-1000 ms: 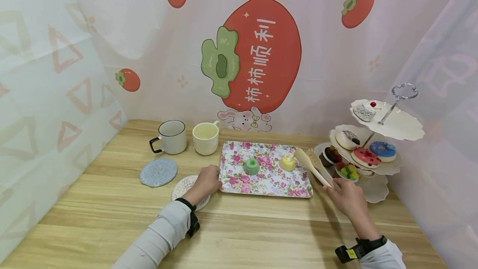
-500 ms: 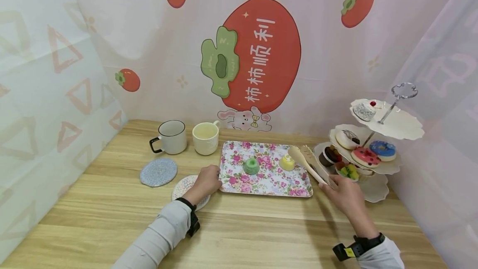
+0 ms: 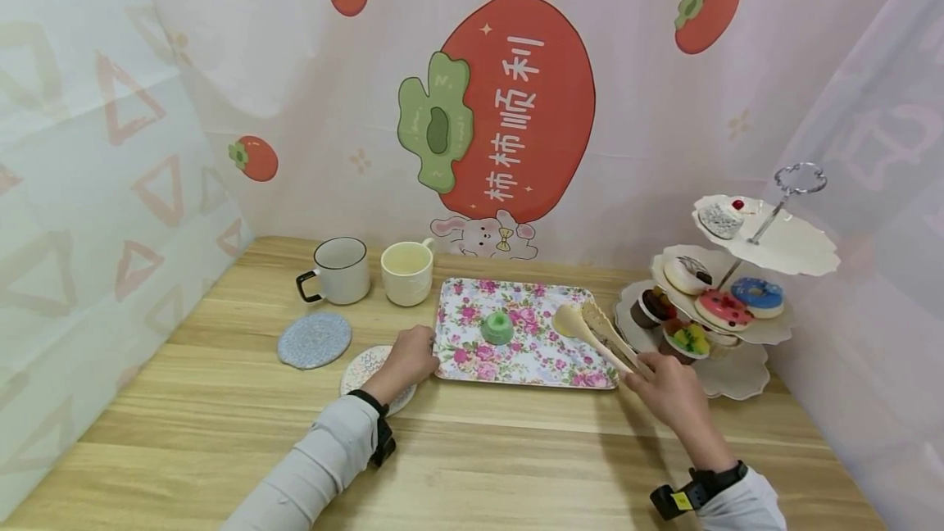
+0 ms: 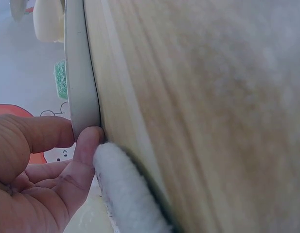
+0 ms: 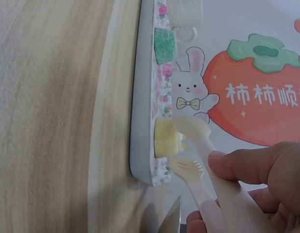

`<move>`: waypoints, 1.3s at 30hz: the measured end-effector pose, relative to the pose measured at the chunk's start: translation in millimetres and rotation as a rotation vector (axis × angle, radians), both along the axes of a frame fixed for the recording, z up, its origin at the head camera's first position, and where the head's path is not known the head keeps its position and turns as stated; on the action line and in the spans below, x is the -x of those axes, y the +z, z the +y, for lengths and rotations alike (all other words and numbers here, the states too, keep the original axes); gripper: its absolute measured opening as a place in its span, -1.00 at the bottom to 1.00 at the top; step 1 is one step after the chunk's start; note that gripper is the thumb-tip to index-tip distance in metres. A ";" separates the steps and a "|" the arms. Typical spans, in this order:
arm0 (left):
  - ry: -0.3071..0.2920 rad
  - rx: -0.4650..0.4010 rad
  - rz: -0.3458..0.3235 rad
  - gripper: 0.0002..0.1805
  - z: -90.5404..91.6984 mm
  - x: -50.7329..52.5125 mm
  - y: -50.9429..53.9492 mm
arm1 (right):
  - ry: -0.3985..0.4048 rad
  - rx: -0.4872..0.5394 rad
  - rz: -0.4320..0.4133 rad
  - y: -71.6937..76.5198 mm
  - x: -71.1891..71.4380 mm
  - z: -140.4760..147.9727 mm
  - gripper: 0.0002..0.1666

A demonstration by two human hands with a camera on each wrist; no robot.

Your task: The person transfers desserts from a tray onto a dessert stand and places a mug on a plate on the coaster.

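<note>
— And there's the wooden table [image 3: 516, 465], pale with long grain lines! What's at the back left?
— A white mug [image 3: 342, 273], black-handled, upright, with a cream-yellow cup [image 3: 408, 277] just beside it!
— And nearer the front?
— A round blue-grey coaster [image 3: 315, 340], then a pale patterned coaster [image 3: 360, 367], partly hidden!
— Mid-table?
— The floral tray [image 3: 516, 369], lying flat, and beyond its right end stands the three-tier stand [image 3: 743, 375]!

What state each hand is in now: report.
Left hand: closed, pinching the edge of the floral tray.
Right hand: closed, holding the beige serving tongs.
</note>
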State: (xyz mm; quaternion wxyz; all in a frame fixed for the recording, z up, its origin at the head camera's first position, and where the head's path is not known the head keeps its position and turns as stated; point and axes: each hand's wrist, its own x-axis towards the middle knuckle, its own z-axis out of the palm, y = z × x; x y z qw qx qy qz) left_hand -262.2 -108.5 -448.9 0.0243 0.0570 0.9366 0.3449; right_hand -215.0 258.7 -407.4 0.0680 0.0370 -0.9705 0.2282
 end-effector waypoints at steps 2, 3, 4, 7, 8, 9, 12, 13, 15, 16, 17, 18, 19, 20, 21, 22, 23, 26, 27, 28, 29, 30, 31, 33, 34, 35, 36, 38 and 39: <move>-0.001 -0.003 -0.001 -0.62 0.3 0.0 -0.2 | -0.007 0.001 -0.008 -2.4 0.1 -0.5 -0.48; -0.001 -0.004 -0.002 -0.62 0.5 -0.1 -0.1 | -0.009 -0.001 -0.011 -3.2 0.1 -0.9 -0.49; 0.000 -0.006 -0.004 -0.63 0.6 -0.1 0.2 | -0.009 -0.005 -0.011 -4.1 0.1 -1.3 -0.49; 0.002 -0.007 -0.009 -0.63 0.8 -0.2 0.6 | -0.014 -0.012 -0.018 -5.3 0.3 -2.1 -0.50; 0.002 -0.008 -0.006 -0.63 0.8 -0.4 0.8 | -0.014 -0.015 -0.019 -5.1 0.3 -2.3 -0.49; 0.000 -0.008 -0.002 -0.63 0.9 -0.6 0.9 | -0.015 -0.018 -0.021 -4.7 0.1 -2.4 -0.48; -0.002 -0.012 -0.003 -0.63 1.3 -0.7 1.0 | -0.023 -0.018 -0.023 -4.4 -0.3 -2.1 -0.47; -0.002 -0.014 -0.004 -0.63 1.4 -0.8 1.1 | -0.022 -0.017 -0.023 -4.5 -0.3 -2.0 -0.47; 0.000 -0.017 -0.008 -0.64 1.5 -0.7 0.9 | -0.023 -0.016 -0.020 -4.9 -0.5 -1.7 -0.47; 0.001 -0.017 -0.014 -0.64 1.6 -0.7 1.0 | -0.022 -0.016 -0.017 -5.0 -0.7 -1.6 -0.47; 0.003 -0.017 -0.018 -0.64 1.7 -0.7 1.1 | -0.020 -0.017 -0.014 -5.2 -1.0 -1.5 -0.48; 0.003 -0.017 -0.018 -0.64 1.8 -0.8 1.2 | -0.016 -0.022 -0.008 -5.5 -1.2 -1.3 -0.48; 0.003 -0.016 -0.019 -0.65 1.9 -1.0 1.3 | -0.010 -0.027 0.001 -5.8 -1.5 -1.0 -0.48; 0.002 -0.017 -0.020 -0.65 2.0 -1.2 1.6 | -0.005 -0.033 0.008 -5.9 -2.0 -0.8 -0.49; 0.000 -0.014 -0.017 -0.66 2.0 -1.4 1.7 | 0.003 -0.037 0.017 -5.8 -2.3 -0.5 -0.49; -0.001 -0.013 -0.015 -0.66 2.1 -1.7 1.9 | 0.007 -0.040 0.026 -5.7 -3.0 -0.1 -0.49; -0.001 -0.014 -0.014 -0.67 2.1 -1.8 2.0 | 0.014 -0.044 0.039 -5.1 -3.7 0.3 -0.50; -0.005 -0.012 -0.002 -0.67 1.8 -1.8 1.7 | 0.032 -0.047 0.068 -1.7 -5.6 1.5 -0.51; -0.006 -0.010 0.004 -0.67 1.6 -1.5 1.3 | 0.037 -0.048 0.074 0.1 -6.3 1.9 -0.51; -0.006 -0.013 0.003 -0.67 1.5 -1.1 1.1 | 0.038 -0.051 0.080 2.3 -7.3 2.4 -0.51; -0.007 -0.012 0.007 -0.67 1.2 -0.9 0.7 | 0.041 -0.055 0.085 4.8 -8.2 2.8 -0.50; -0.008 -0.009 0.010 -0.67 0.9 -0.6 0.5 | 0.045 -0.059 0.091 7.3 -9.4 3.5 -0.50; -0.008 -0.009 0.009 -0.67 0.7 -0.2 0.2 | 0.048 -0.062 0.098 9.9 -10.6 4.3 -0.50; -0.009 -0.004 0.013 -0.69 0.4 0.1 0.0 | 0.059 -0.065 0.106 16.1 -12.9 5.8 -0.51; -0.010 -0.005 0.012 -0.70 0.3 0.2 0.1 | 0.067 -0.069 0.115 19.2 -14.2 6.7 -0.51; -0.010 -0.003 0.015 -0.70 0.2 0.1 0.2 | 0.077 -0.070 0.123 22.5 -15.3 7.7 -0.52; -0.010 -0.003 0.015 -0.71 0.2 0.2 0.3 | 0.084 -0.069 0.124 26.0 -16.5 8.6 -0.53; -0.009 -0.002 0.016 -0.71 0.2 -0.1 0.9 | 0.093 -0.068 0.116 33.5 -19.2 10.1 -0.53; -0.008 -0.002 0.016 -0.72 0.3 -0.2 1.2 | 0.095 -0.073 0.115 37.5 -20.6 11.0 -0.52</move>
